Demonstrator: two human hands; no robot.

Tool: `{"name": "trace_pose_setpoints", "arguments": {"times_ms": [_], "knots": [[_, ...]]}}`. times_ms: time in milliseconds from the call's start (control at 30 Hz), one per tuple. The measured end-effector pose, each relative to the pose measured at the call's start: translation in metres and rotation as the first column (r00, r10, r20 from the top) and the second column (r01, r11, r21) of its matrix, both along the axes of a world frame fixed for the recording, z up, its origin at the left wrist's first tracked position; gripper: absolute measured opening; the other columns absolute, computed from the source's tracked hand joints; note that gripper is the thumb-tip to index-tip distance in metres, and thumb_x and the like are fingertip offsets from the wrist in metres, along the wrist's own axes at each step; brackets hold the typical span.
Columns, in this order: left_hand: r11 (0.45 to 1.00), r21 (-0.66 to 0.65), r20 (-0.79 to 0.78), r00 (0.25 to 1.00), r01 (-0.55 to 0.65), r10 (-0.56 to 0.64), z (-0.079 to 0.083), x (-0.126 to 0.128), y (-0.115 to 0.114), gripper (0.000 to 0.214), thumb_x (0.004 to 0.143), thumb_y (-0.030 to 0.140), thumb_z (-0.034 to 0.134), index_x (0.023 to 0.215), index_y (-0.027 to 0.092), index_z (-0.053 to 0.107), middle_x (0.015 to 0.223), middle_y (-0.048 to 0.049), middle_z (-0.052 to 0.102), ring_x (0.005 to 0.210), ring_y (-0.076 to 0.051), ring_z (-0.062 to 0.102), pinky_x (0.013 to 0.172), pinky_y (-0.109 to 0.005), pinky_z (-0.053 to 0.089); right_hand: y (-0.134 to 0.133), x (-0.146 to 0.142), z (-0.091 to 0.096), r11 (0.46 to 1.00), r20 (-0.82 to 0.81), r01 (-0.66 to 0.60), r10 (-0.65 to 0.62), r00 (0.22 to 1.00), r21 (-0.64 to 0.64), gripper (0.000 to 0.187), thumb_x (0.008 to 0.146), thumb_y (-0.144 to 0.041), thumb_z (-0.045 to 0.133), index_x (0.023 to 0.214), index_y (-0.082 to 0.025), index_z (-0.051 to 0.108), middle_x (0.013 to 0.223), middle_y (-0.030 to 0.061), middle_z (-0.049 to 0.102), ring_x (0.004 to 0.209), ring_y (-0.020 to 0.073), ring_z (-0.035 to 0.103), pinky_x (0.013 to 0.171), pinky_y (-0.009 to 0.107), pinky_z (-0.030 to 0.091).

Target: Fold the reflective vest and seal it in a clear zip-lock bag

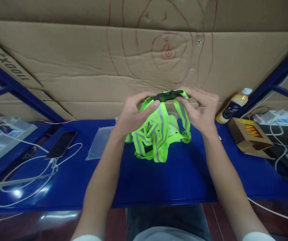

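I see the black buckle [167, 96] held up above the table [159, 177], in front of the cardboard wall [83, 73]. My left hand [134, 115] has its grip closed on the buckle's left end, thumb tip pressed just under it. My right hand [200, 108] has its grip closed on the buckle's right end, fingers curled over the top. From the buckle the neon green straps [159, 134] with grey stripes hang down between both hands, and the lowest loops seem to rest on the table. Left of the straps a clear plastic bag [97, 144] lies flat. Further left a phone [61, 144] lies on the table with a white cable [33, 174] looping near it. Right of the straps an orange bottle [233, 105] leans against the wall, with an open brown box [252, 137] just beside it
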State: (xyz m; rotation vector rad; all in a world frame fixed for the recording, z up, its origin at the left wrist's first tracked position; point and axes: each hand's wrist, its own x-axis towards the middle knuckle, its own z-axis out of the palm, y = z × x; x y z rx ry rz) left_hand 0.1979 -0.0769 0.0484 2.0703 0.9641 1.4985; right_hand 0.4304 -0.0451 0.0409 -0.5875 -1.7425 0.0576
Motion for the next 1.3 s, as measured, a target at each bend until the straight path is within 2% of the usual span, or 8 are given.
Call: {"name": "trace_pose_setpoints", "arguments": {"times_ms": [133, 233, 433, 567, 800, 967, 1167, 1300], "knots": [[0.915, -0.360, 0.295, 0.952, 0.185, -0.077, -0.004, 0.006, 0.004, 0.065, 0.094, 0.081, 0.056, 0.093, 0.020, 0.080, 0.086, -0.0084, 0.077, 0.088, -0.025, 0.075, 0.076, -0.035, 0.060, 0.006, -0.006, -0.009, 0.996, 0.002, -0.048, 0.048, 0.999, 0.080, 0.023, 0.101, -0.035, 0.066, 0.115, -0.030, 0.082, 0.115, 0.0049, 0.081, 0.108, 0.0271, 0.078, 0.099, 0.045, 0.063], [0.812, -0.495, 0.412, 0.906, 0.308, -0.092, 0.000, 0.007, 0.000, 0.053, 0.081, 0.068, 0.082, 0.095, 0.018, 0.079, 0.081, -0.0070, 0.075, 0.072, -0.022, 0.074, 0.065, -0.031, 0.059, 0.008, -0.007, -0.010, 0.992, 0.068, -0.063, 0.056, 0.996, 0.106, 0.026, 0.102, -0.031, 0.063, 0.121, -0.034, 0.080, 0.128, 0.0036, 0.078, 0.118, 0.0276, 0.075, 0.104, 0.048, 0.061], [0.916, -0.333, 0.395, 0.915, 0.223, -0.080, -0.001, 0.000, 0.002, 0.049, 0.065, 0.035, 0.099, 0.104, 0.017, 0.075, 0.102, -0.0076, 0.079, 0.088, -0.022, 0.076, 0.078, -0.030, 0.062, 0.000, -0.003, 0.002, 0.972, 0.239, -0.222, 0.235, 0.942, -0.080, 0.037, 0.092, -0.038, 0.077, 0.129, -0.032, 0.076, 0.144, 0.0074, 0.069, 0.131, 0.0289, 0.068, 0.109, 0.049, 0.058], [0.983, -0.149, 0.198, 0.977, 0.107, -0.076, -0.003, 0.001, 0.006, 0.042, 0.070, 0.028, 0.096, 0.104, 0.019, 0.074, 0.104, -0.0064, 0.079, 0.098, -0.022, 0.075, 0.082, -0.028, 0.060, -0.003, 0.000, 0.006, 0.920, 0.109, -0.298, 0.334, 0.936, -0.255, 0.051, 0.085, -0.049, 0.085, 0.129, -0.027, 0.071, 0.133, 0.0094, 0.072, 0.118, 0.0264, 0.071, 0.094, 0.039, 0.063], [0.969, -0.135, 0.095, 0.976, 0.206, -0.195, -0.002, 0.005, -0.001, 0.048, 0.074, 0.032, 0.095, 0.113, 0.019, 0.071, 0.111, -0.0079, 0.077, 0.102, -0.022, 0.073, 0.084, -0.029, 0.059, 0.002, 0.004, 0.005, 0.837, 0.073, -0.316, 0.387, 0.919, -0.447, 0.039, 0.085, -0.057, 0.084, 0.095, -0.021, 0.072, 0.081, -0.0003, 0.066, 0.070, 0.0145, 0.059, 0.059, 0.026, 0.047], [0.914, -0.291, 0.122, 0.959, 0.282, -0.257, -0.002, 0.004, 0.001, 0.049, 0.078, 0.046, 0.092, 0.112, 0.018, 0.071, 0.101, -0.0071, 0.077, 0.087, -0.020, 0.071, 0.070, -0.026, 0.054, 0.000, 0.005, 0.010, 0.851, 0.056, -0.310, 0.366, 0.929, -0.425, 0.039, 0.086, -0.056, 0.084, 0.096, -0.021, 0.071, 0.082, 0.0001, 0.064, 0.072, 0.0144, 0.056, 0.062, 0.027, 0.046], [0.970, -0.172, 0.101, 0.983, 0.169, -0.154, -0.006, 0.005, 0.005, 0.039, 0.094, 0.056, 0.076, 0.094, 0.017, 0.076, 0.090, -0.0063, 0.074, 0.082, -0.020, 0.066, 0.069, -0.029, 0.050, -0.003, 0.004, 0.008, 0.741, -0.070, -0.398, 0.432, 0.899, -0.540, 0.044, 0.083, -0.059, 0.085, 0.101, -0.022, 0.073, 0.082, 0.0001, 0.067, 0.071, 0.0142, 0.060, 0.057, 0.025, 0.048], [0.983, -0.134, 0.100, 0.988, 0.127, -0.114, -0.006, 0.006, 0.003, 0.038, 0.097, 0.057, 0.071, 0.094, 0.020, 0.076, 0.089, -0.0047, 0.071, 0.082, -0.020, 0.065, 0.073, -0.031, 0.050, -0.002, 0.000, 0.005, 0.742, -0.089, -0.401, 0.423, 0.902, -0.538, 0.046, 0.077, -0.059, 0.090, 0.097, -0.021, 0.073, 0.080, -0.0005, 0.066, 0.069, 0.0139, 0.059, 0.058, 0.025, 0.049]]}}
